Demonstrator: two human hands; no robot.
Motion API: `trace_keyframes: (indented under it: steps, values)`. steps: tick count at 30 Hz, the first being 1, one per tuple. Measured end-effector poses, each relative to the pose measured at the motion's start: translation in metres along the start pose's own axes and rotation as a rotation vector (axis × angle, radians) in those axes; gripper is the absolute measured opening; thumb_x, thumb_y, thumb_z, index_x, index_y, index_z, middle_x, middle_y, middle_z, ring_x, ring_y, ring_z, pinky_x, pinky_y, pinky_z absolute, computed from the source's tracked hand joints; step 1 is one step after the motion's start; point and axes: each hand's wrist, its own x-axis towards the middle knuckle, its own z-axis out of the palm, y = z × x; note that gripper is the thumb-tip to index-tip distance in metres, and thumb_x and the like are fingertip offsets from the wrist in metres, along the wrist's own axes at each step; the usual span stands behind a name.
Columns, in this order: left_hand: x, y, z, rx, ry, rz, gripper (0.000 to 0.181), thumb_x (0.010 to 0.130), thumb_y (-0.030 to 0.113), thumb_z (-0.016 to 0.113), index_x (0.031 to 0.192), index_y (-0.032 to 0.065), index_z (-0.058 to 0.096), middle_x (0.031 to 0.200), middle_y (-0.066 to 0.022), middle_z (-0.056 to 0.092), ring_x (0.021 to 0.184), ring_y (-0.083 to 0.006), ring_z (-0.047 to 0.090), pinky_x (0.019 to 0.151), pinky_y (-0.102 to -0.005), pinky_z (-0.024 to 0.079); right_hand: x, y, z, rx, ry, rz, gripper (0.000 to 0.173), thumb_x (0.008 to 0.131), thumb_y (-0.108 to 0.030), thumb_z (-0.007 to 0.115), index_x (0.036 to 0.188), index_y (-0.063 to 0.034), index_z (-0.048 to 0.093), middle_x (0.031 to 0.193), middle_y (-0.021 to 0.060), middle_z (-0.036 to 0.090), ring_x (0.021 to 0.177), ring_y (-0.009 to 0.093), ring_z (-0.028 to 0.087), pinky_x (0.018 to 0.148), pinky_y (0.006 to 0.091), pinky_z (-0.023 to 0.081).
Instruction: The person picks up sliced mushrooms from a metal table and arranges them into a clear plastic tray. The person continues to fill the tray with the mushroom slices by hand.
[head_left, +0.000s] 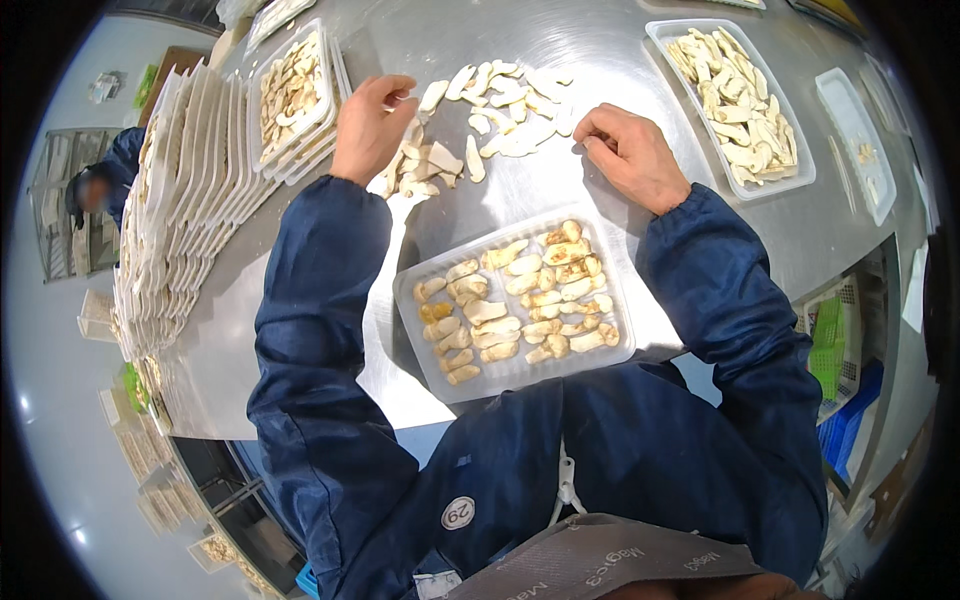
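My left hand hovers at the left of the sliced mushrooms, its fingers loosely curled and the thumb apart, with nothing visible in it. Below its fingers lies a heap of mushroom pieces on the steel table. Pale mushroom slices are spread flat between my two hands. At their right edge is my right hand, fingers bent and thumb close to the index finger; whether it pinches a small piece is hidden. Nearest my body, a translucent plastic tray holds rows of whole, brown-stained mushrooms.
At right stands a plastic tray of slices, beside a narrower tray with few scraps. Leaning stacked trays and a filled tray stack occupy the left. Another person is beyond them. Crates sit below the right table edge.
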Motion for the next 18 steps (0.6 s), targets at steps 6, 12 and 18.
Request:
trace_keyframes:
  steps: [6, 12, 18]
  values:
    - [0.029, 0.002, 0.032, 0.333, -0.153, 0.105, 0.048, 0.078, 0.015, 0.067, 0.124, 0.0053, 0.06, 0.113, -0.018, 0.061, 0.104, -0.0359, 0.058, 0.09, -0.0421, 0.048, 0.0, -0.002, -0.002, -0.027, -0.022, 0.024, 0.015, 0.087, -0.011, 0.054, 0.09, -0.0001, 0.065, 0.083, 0.0108, 0.064, 0.069, 0.024, 0.059, 0.066, 0.0344, 0.048]
    - [0.033, -0.018, 0.024, 0.028, -0.134, -0.03, 0.031, 0.077, 0.009, 0.062, 0.107, 0.004, 0.069, 0.078, -0.0132, 0.067, 0.074, -0.0314, 0.064, 0.071, -0.0387, 0.051, 0.001, -0.002, -0.002, -0.05, -0.03, 0.034, 0.018, 0.087, -0.013, 0.054, 0.091, -0.0004, 0.066, 0.083, 0.0123, 0.066, 0.069, 0.026, 0.061, 0.068, 0.0359, 0.049]
    - [0.032, -0.013, 0.013, 0.127, 0.0, 0.11, 0.025, 0.077, 0.007, 0.062, 0.101, 0.0039, 0.07, 0.081, -0.0128, 0.065, 0.073, -0.0285, 0.063, 0.07, -0.0373, 0.05, 0.004, -0.008, -0.011, 0.375, 0.126, 0.154, 0.017, 0.091, -0.011, 0.053, 0.096, -0.0009, 0.066, 0.084, 0.005, 0.065, 0.067, 0.016, 0.056, 0.065, 0.0297, 0.046]
